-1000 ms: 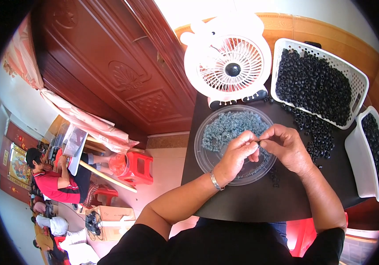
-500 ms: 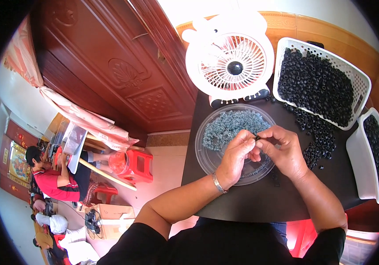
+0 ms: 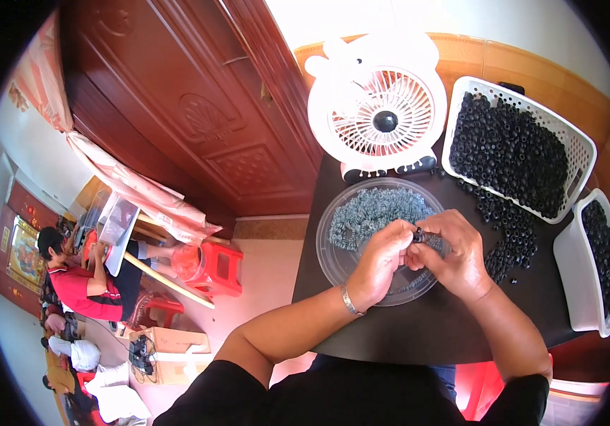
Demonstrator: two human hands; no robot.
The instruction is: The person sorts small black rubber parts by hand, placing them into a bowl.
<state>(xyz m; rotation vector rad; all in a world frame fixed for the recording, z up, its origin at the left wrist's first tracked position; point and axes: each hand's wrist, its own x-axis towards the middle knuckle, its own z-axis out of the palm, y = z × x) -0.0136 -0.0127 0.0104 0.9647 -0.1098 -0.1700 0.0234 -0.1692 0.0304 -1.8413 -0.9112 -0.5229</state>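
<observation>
Dark table (image 3: 418,334) set against a red-brown wooden door (image 3: 177,113), pale floor below. On the table: one white round fan (image 3: 384,117), one clear round plastic tray (image 3: 333,241) heaped with small grey-blue metal parts (image 3: 372,209), two white baskets. Far basket (image 3: 580,153) full of small black ring-shaped pieces; near basket (image 3: 568,270) at the right edge also holding black pieces. Loose black pieces (image 3: 507,234) scattered between tray and baskets, too many to count. Above the tray, left hand (image 3: 383,263) and right hand (image 3: 454,255) pressed together, fingertips of both pinching one small dark piece (image 3: 417,234). One metal bracelet (image 3: 349,301) on the left wrist. Off to the left, one person in red (image 3: 81,284) seated beside two red stools (image 3: 223,266).
</observation>
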